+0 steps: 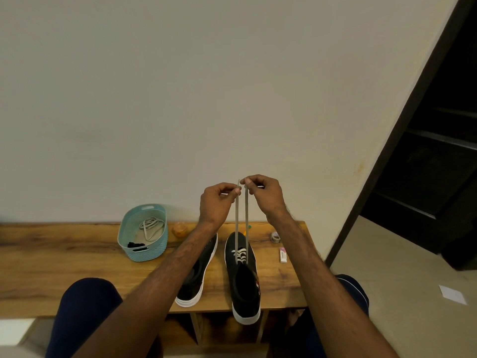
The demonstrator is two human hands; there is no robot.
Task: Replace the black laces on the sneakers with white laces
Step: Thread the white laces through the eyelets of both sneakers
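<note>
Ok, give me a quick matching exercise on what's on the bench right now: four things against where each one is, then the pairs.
Things:
1. teal basket
2. threaded white lace
3. spare white lace
4. tape roll

Places:
A. lying inside the basket
B. on the bench, right of the laced sneaker
C. ends pinched up by the left hand and right hand
D. on the bench, left of the other sneaker

Pairs: 1-D, 2-C, 3-A, 4-B

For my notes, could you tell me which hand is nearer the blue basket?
Left. The left hand is above-right of the basket; the right hand lies farther right.
</note>
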